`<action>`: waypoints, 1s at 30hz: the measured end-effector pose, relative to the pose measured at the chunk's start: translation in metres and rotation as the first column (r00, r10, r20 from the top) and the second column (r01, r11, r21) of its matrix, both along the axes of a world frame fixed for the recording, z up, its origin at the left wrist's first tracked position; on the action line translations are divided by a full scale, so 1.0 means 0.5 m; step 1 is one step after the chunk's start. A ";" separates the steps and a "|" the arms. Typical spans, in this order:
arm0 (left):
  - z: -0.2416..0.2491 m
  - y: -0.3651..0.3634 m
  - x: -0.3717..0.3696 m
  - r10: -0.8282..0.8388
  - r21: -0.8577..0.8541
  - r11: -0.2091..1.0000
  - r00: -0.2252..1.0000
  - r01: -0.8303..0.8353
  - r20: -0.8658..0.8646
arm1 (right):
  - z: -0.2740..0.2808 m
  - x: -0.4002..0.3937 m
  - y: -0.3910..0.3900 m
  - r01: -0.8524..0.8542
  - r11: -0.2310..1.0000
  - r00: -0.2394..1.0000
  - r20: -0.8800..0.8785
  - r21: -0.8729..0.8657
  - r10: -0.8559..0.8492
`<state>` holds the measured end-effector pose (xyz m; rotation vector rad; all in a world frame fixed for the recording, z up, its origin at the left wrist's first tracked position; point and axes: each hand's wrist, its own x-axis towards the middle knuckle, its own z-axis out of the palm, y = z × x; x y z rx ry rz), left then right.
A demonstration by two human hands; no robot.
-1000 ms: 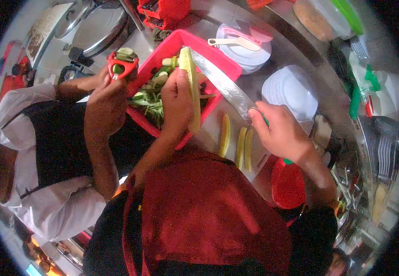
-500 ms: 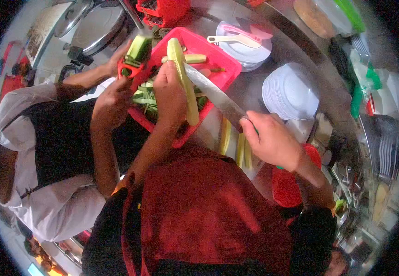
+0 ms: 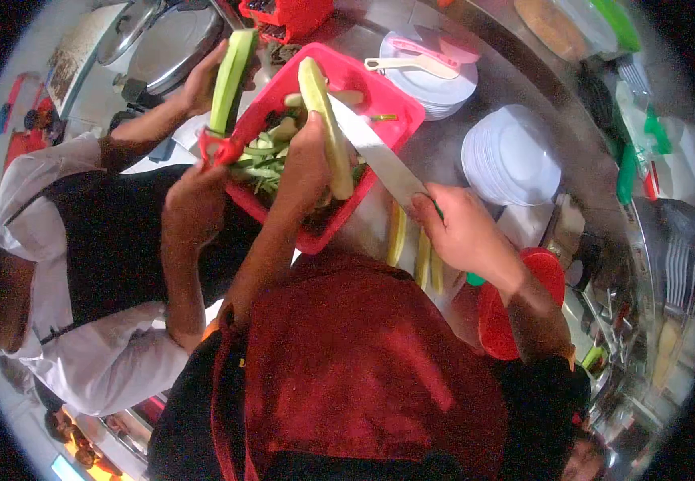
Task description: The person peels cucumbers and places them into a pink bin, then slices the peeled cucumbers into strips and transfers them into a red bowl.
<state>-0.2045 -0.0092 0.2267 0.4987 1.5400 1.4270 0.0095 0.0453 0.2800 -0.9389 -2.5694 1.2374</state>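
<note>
Head view looks straight down at a steel counter [image 3: 515, 88] with a red basin [image 3: 395, 104] of green peelings on it and, beside that, stacks of white plates [image 3: 511, 156]. Over the basin the person's left hand [image 3: 307, 160] is closed around a peeled cucumber [image 3: 325, 128], whose long axis runs away from the body, its far tip near the basin's back rim and its near end just past the fingers. The right hand [image 3: 455, 224] lies further right, wrapped around the green handle of a large knife [image 3: 375, 160]; the blade slants up and left from that fist and meets the cucumber's right flank about midway along. The left forearm rises steeply from the red apron, the right wrist is bent inward. Cut strips [image 3: 415, 248] lie on the counter just below the knife hand. At left a co-worker's hands hold another cucumber [image 3: 231, 72] against a red peeler [image 3: 219, 148].
</note>
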 end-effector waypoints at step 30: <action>-0.004 0.043 0.014 0.207 0.318 0.901 0.937 -0.294 0.281 | -0.008 0.012 -0.087 0.003 0.981 1.000 0.029 0.195 -0.009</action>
